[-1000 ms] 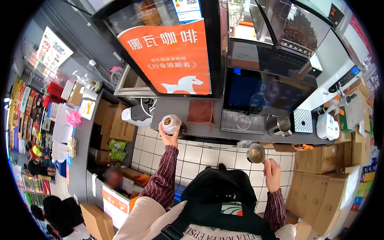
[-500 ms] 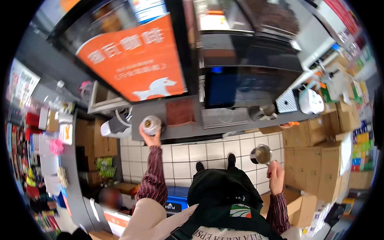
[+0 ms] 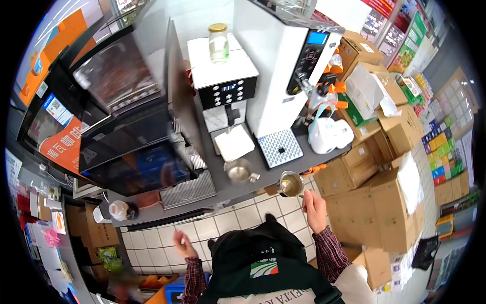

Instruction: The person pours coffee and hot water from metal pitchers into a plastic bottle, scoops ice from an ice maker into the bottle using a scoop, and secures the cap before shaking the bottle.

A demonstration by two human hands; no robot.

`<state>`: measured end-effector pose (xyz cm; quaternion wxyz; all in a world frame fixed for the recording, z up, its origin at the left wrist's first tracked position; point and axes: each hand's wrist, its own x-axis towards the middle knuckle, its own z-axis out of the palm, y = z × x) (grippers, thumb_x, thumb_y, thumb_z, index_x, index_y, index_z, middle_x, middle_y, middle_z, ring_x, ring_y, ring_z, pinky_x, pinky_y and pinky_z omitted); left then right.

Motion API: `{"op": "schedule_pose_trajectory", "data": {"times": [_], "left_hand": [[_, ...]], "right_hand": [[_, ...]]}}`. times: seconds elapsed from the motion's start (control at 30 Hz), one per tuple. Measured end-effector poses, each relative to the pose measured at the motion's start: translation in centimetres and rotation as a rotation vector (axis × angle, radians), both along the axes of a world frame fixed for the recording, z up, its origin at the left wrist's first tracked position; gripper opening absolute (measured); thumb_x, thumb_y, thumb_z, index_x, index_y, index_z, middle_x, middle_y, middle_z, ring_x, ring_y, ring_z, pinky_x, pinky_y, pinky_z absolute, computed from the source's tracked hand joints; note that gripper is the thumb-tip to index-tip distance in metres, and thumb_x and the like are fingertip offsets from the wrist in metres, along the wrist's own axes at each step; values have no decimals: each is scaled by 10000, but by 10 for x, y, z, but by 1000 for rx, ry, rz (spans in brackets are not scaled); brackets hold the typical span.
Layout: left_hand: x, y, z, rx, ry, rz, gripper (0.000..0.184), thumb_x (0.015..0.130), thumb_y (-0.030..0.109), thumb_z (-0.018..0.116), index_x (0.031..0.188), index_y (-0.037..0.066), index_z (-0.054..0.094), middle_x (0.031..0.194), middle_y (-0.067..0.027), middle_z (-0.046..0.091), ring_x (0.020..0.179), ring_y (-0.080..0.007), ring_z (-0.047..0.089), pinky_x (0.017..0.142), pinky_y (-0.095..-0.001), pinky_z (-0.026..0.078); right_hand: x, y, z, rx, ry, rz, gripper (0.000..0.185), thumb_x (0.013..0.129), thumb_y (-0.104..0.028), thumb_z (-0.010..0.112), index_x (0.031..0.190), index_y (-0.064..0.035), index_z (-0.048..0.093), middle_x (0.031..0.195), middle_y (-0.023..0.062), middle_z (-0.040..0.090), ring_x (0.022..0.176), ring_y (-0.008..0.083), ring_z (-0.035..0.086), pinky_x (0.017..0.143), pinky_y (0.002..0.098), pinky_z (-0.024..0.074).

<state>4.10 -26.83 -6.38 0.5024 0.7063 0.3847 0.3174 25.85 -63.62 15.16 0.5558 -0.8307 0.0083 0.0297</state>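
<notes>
A small metal cup is held by its handle in my right hand, just beyond the counter's front edge. My left hand hangs over the tiled floor with nothing in it, its fingers slightly apart and a little blurred. On the counter's left end stands a jar with a clear top and dark lower part, beside a brown cloth. A metal pitcher rests on the counter left of the cup. Right of the drip grate there is a perforated drip tray.
A black machine with a dark screen and a tall white machine stand on the counter. A glass jar tops a smaller white machine. Cardboard boxes are stacked at my right.
My left hand has let go of the jar and drawn back from the counter. The view has turned right. The metal cup is still in my right hand, now closer to the counter edge.
</notes>
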Motion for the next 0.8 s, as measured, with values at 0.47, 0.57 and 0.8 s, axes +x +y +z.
{"op": "schedule_pose_trajectory", "data": {"times": [0.47, 0.57, 0.8], "left_hand": [[270, -287, 226, -243, -159, -785, 249, 994, 121, 541, 1212, 22, 609, 1123, -69, 587, 1062, -136, 590, 861, -253, 475], [287, -302, 210, -240, -245, -712, 262, 989, 191, 562, 1190, 35, 625, 1117, -75, 580, 1009, -156, 604, 817, -261, 501], [295, -305, 208, -424, -199, -555, 271, 985, 251, 582, 1107, 31, 684, 983, -31, 545, 932, -116, 561, 838, -251, 451]], "right_hand": [[130, -54, 31, 192, -108, 254, 318, 1031, -193, 422, 806, -6, 547, 636, 43, 490, 568, 114, 484, 538, 280, 398], [124, -45, 29, 208, -153, 298, 187, 999, -115, 467, 951, 13, 594, 756, 90, 593, 644, 168, 581, 607, 302, 470], [116, -42, 21, 49, -467, 381, 116, 920, -38, 558, 1006, 18, 611, 849, 168, 627, 741, 340, 623, 651, 359, 491]]}}
